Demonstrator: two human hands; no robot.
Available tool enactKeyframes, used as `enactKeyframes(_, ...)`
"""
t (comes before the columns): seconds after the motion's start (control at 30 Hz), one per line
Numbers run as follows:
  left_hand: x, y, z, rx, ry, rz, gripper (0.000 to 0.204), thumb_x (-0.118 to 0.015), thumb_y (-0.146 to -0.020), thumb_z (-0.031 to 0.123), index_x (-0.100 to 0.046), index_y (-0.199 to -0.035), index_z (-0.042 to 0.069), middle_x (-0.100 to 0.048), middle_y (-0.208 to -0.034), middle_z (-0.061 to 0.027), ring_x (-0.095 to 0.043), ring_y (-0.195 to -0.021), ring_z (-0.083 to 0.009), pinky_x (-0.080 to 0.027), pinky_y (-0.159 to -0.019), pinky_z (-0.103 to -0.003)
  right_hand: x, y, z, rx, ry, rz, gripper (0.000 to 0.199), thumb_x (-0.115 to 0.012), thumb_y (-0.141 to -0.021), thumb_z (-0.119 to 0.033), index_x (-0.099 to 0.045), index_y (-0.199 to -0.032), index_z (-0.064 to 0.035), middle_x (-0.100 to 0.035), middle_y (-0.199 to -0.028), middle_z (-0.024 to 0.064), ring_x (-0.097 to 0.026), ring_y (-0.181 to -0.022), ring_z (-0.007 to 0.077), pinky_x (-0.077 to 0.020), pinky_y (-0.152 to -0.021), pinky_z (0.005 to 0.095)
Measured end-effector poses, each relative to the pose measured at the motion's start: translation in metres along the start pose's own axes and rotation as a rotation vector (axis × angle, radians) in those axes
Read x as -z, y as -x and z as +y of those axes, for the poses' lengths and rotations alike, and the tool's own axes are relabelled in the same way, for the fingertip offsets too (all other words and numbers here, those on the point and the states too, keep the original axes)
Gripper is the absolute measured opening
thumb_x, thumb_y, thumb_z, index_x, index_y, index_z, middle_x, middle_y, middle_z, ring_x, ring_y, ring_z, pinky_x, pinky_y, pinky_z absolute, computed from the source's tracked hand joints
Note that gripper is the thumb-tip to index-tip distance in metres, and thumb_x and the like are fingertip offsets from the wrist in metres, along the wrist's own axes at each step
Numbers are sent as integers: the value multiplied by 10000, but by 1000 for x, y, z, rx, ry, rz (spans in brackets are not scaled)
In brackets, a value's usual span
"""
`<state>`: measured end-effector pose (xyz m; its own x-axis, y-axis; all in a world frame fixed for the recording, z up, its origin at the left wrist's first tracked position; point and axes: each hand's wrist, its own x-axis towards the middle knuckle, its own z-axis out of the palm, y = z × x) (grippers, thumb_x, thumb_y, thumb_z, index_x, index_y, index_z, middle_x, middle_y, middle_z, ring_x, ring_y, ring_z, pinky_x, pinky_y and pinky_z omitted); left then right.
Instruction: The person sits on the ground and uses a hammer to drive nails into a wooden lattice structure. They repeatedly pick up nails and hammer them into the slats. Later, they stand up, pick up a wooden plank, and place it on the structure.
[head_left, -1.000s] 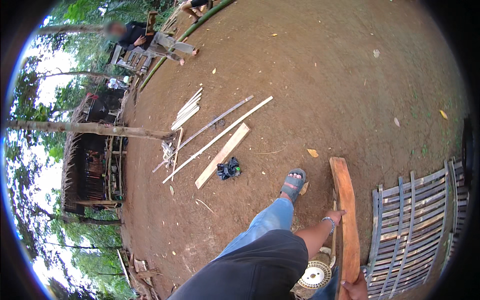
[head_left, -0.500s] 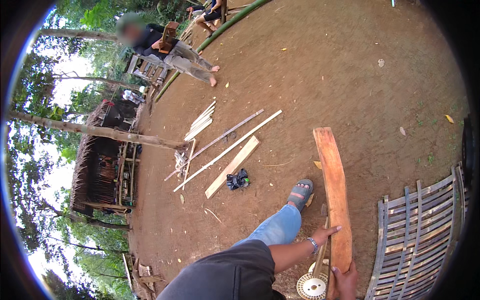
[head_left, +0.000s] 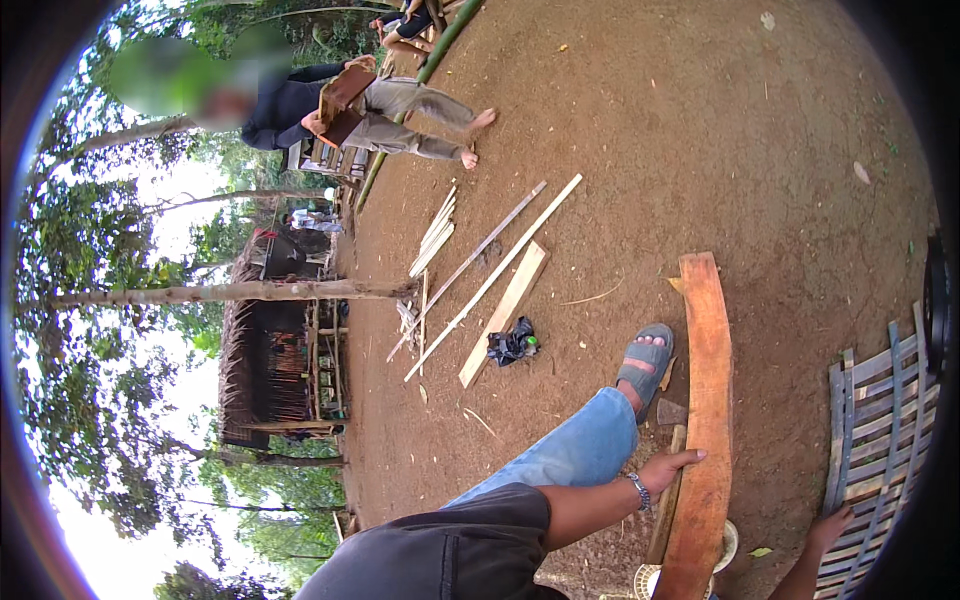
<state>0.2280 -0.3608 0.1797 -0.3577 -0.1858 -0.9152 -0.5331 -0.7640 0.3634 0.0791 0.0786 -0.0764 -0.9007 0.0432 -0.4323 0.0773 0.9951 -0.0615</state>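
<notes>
The left hand curls its fingers over the near edge of a long reddish plank, gripping it at its lower part, while the right hand shows only partly at the near right edge beside the plank's lower end; whether its fingers are closed on anything I cannot tell. The plank stands up off the ground, running from the near edge toward the far middle, just right of the sandalled foot and the blue-jeaned leg. As far as the work shows, the plank is lifted and in hand but not laid anywhere; it looks like the middle of a carry or a placing, with the setting-down left to do. Counted: one plank in hand; one flat board on the dirt to the left; two long thin laths crossing beside it; a small sheaf of short slats farther left; one dark bundle near the board; one slatted panel at the right; one seated person far off.
</notes>
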Motion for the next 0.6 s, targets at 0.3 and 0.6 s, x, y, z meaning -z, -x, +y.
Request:
enactKeyframes(0.3,10,-17,-21,17,-29,29,465,-737,-879,299,-642,-1184,-38,-720,-1077,-118,-706,-963,-212,-556,-876,-351,13,8,14,151,-106,67,778,-737,-635,37,-448,-1348,-80,-487,-1265,215,-528,-1162,445,-470,-955,496)
enactKeyframes(0.6,-6,17,-10,63,-11,99,457,-752,-865,315,-671,-1149,-33,-727,-1053,-123,-716,-917,-226,-563,-857,-363,178,69,-3,121,-81,117,739,-806,-593,8,-472,-1248,-63,-485,-1229,205,-533,-1141,461,-477,-883,541)
